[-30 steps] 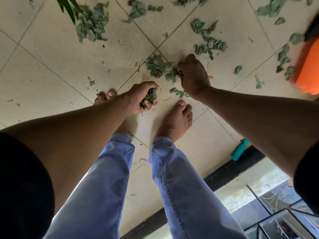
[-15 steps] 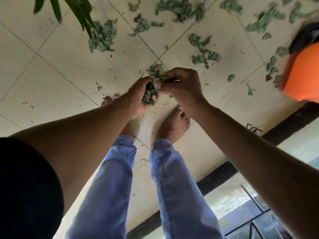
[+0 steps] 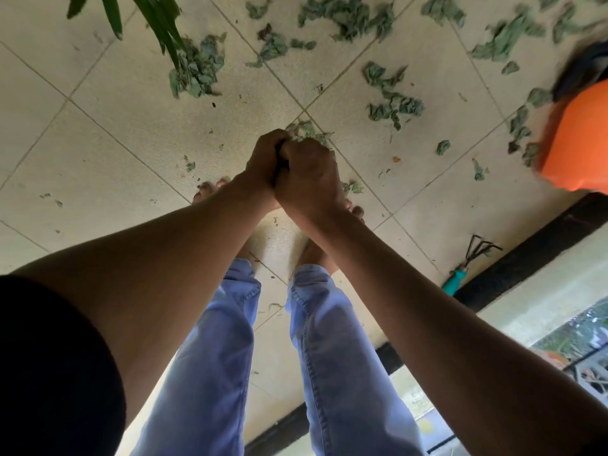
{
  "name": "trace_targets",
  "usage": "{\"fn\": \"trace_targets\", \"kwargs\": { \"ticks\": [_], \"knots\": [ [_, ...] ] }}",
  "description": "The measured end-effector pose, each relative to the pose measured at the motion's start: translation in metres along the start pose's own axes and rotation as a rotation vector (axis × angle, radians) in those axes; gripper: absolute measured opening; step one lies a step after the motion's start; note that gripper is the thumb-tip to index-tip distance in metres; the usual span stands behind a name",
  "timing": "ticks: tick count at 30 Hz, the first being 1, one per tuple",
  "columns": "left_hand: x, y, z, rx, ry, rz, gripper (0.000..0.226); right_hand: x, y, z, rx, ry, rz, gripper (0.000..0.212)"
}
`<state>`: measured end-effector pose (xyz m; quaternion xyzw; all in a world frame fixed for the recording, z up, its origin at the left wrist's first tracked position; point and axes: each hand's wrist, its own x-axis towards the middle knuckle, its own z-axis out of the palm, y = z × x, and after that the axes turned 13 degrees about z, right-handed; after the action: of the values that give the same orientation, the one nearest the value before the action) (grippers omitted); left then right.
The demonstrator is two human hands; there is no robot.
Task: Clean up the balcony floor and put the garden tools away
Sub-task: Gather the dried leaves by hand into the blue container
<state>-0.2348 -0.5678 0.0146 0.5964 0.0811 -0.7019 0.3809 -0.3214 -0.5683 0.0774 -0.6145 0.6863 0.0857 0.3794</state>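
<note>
Crumpled dry green leaves lie scattered over the beige tiled floor, with clumps at upper left, at top centre and at centre right. My left hand and my right hand are pressed together above my feet, closed around a wad of leaves; a few leaf edges stick out at the top. A small hand rake with a teal handle and dark prongs lies on the floor at right, beside the black edge strip.
An orange container stands at the right edge with a dark object behind it. Long green plant leaves hang in at top left. A black strip and a pale ledge border the floor at lower right. My bare feet stand under my hands.
My right hand left the floor with leaves and joined my left hand; both now clasp the wad together. The view shifted, bringing the hand rake into sight.
</note>
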Motion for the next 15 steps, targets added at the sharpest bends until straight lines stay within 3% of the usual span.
{"fn": "trace_targets", "kwargs": {
  "ticks": [3,5,11,15],
  "knots": [
    [-0.002,0.000,-0.009,0.019,0.011,-0.027,0.038,-0.011,-0.007,-0.007,0.046,-0.117,-0.008,0.049],
    [-0.006,0.000,-0.009,0.039,0.049,-0.008,0.032,-0.017,-0.008,-0.008,0.082,-0.106,-0.033,0.057],
    [-0.010,0.001,-0.001,-0.115,0.002,0.035,0.062,-0.007,0.001,-0.001,0.083,0.106,-0.090,0.022],
    [-0.008,0.002,-0.003,-0.167,0.030,-0.023,0.052,0.000,0.011,0.011,-0.053,0.209,-0.103,0.013]
  ]
}}
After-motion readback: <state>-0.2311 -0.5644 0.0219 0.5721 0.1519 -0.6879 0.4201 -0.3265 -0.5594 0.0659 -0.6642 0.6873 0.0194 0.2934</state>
